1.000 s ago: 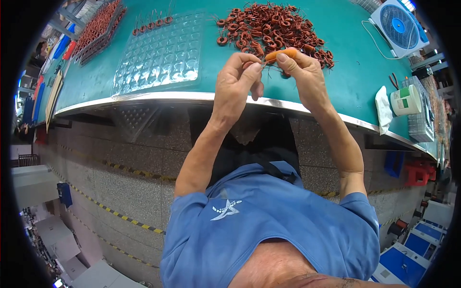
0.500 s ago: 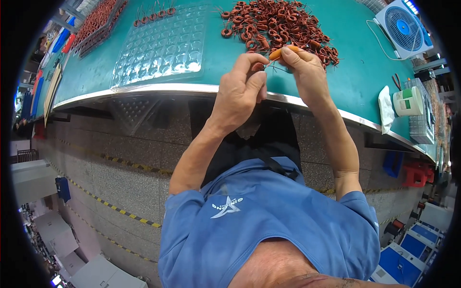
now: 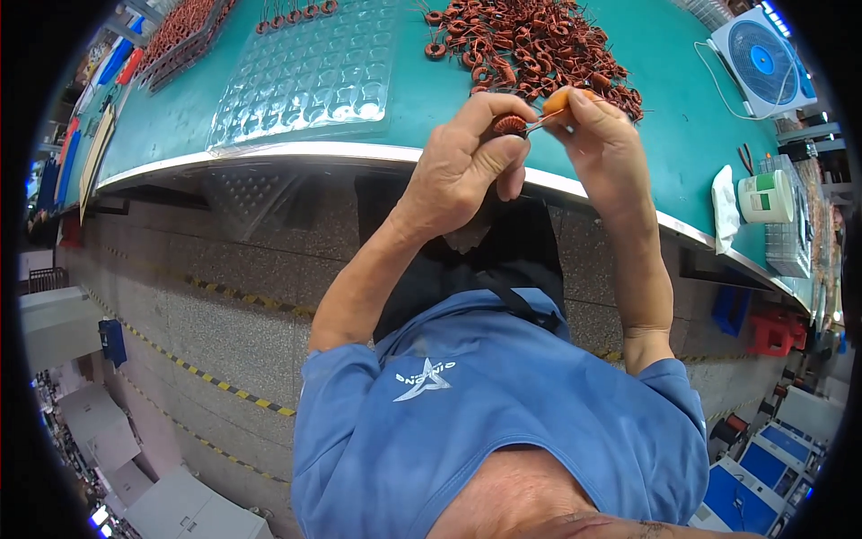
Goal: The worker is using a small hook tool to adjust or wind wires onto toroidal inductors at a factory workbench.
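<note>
Pinched between the thumb and fingers of my left hand [image 3: 460,166] is a copper-wound ring coil [image 3: 509,125], held just above the table's near edge. My right hand [image 3: 611,148] grips a small tool with an orange handle [image 3: 557,101]. A thin shaft or wire runs between that handle and the coil; I cannot tell which, nor just where it touches. Beyond my hands lies a loose pile of similar ring coils [image 3: 539,54] with wire leads sticking out.
A clear plastic tray [image 3: 301,99] with round pockets lies left on the green table [image 3: 413,126], several coils along its far edge. Farther left stand stacked full trays [image 3: 184,40]. At the right are a fan [image 3: 761,58], a white tub [image 3: 766,196] and a white cloth [image 3: 725,208].
Both hands have shifted a little right, still gripping the coil and the tool. The orange handle has turned and shows shorter now. The whole view has moved slightly.
</note>
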The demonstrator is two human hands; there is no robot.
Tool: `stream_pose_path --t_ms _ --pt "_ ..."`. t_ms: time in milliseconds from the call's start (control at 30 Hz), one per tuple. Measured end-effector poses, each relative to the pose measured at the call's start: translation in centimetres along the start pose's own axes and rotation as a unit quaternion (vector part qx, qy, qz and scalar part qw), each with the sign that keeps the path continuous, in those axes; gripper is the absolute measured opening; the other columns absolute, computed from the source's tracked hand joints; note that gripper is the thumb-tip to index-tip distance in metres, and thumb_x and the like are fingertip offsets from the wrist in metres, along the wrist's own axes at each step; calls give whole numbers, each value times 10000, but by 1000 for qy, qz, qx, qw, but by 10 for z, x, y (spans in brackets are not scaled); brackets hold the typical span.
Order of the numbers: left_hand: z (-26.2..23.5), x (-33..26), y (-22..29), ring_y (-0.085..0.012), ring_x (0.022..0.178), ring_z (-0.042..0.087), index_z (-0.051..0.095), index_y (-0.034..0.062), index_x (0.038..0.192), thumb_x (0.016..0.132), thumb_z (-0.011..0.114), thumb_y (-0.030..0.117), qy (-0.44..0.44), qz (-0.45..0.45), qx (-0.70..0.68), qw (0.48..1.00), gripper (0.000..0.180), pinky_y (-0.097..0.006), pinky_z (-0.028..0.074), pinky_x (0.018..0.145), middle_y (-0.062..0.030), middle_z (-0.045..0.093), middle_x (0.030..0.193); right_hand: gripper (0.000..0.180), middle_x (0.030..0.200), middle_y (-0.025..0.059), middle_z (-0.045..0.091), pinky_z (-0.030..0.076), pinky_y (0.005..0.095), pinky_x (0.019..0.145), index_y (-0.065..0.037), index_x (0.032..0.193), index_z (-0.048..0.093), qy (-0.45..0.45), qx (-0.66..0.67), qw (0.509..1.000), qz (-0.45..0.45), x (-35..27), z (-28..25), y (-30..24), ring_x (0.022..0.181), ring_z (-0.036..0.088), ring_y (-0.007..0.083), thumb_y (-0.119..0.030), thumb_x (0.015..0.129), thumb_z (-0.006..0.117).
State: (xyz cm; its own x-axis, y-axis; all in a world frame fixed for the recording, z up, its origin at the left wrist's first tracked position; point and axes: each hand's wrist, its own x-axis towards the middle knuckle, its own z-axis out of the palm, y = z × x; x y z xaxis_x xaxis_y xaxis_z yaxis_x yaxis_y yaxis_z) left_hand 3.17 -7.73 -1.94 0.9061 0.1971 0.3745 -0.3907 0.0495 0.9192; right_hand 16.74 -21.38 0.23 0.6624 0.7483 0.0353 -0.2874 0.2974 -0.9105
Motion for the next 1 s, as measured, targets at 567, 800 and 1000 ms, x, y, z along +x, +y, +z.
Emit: stream_pose_path --t_ms 567,800,1000 --pt "-2 2 9 -144 612 542 486 15 1157 964 470 110 88 -71 -187 976 215 -265 450 559 -38 479 752 150 865 64 583 426 265 651 26 933 708 8 -408 832 -375 -16 7 14 758 537 154 -105 897 646" --pt "3 -5 12 -150 599 555 482 29 1088 925 508 86 65 -126 -272 952 174 -264 437 534 -55 526 763 231 876 66 611 440 268 713 38 942 690 9 -330 914 -236 -21 4 7 775 544 126 -164 942 578" --pt "8 -6 1 -148 637 589 448 21 1129 959 507 110 71 -88 -251 961 201 -267 486 571 -62 540 774 307 922 75 656 462 294 824 31 1063 644 5 13 1000 23 -3 -4 17 857 592 137 -242 989 523"
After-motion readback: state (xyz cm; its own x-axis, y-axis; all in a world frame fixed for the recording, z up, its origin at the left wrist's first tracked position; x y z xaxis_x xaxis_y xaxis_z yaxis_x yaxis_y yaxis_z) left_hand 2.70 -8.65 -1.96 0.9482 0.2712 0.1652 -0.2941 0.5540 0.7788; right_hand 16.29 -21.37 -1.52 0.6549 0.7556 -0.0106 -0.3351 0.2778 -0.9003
